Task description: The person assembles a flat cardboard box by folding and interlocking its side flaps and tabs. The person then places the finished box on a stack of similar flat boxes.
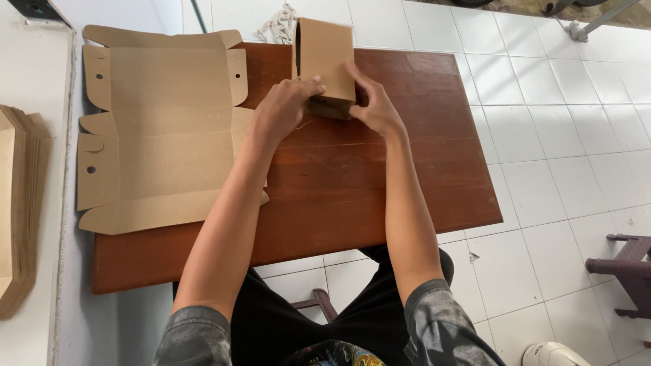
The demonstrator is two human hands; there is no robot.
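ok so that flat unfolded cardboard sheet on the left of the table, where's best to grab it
Probably by the near-left corner of the flat cardboard blank, coming from the left. That edge overhangs the wooden table, so fingers can slip beneath; elsewhere it lies flush. The left hand and right hand both hold the folded box.

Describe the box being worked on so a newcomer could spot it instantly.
On the reddish-brown wooden table, look to the far edge where both hands meet. The folded-up brown cardboard box stands there, gripped by the left hand and right hand; the unfolded flat cardboard blank beside it lies flat.
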